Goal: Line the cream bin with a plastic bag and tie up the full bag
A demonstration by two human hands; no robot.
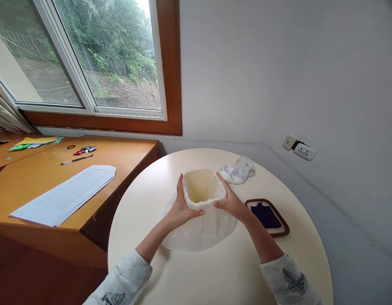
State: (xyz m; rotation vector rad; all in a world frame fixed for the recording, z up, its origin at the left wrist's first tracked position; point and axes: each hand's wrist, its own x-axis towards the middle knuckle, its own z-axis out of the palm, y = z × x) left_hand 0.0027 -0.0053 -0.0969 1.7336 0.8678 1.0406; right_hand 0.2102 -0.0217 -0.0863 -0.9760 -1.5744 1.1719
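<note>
A small waste bin [200, 186] with a yellowish inside stands on the round table, a thin white plastic bag [199, 233] lining it. The bag is folded over the rim and hangs loosely down the outside, spreading onto the tabletop. My left hand [183, 205] grips the bin's rim from the left, its thumb pressing the bag at the near edge. On the other side my right hand [229, 199] holds the rim and bag in the same way. Both hands are closed on the bagged edge. The bin's outer walls are hidden under the bag.
On the round cream table [294, 262], a crumpled white plastic bag [237, 170] lies behind my right hand. A brown rounded ring [285, 231] surrounds a dark purple cloth [266, 216]. The wooden desk [126, 152] at left holds papers [69, 195], a pen [77, 159] and keys [85, 150].
</note>
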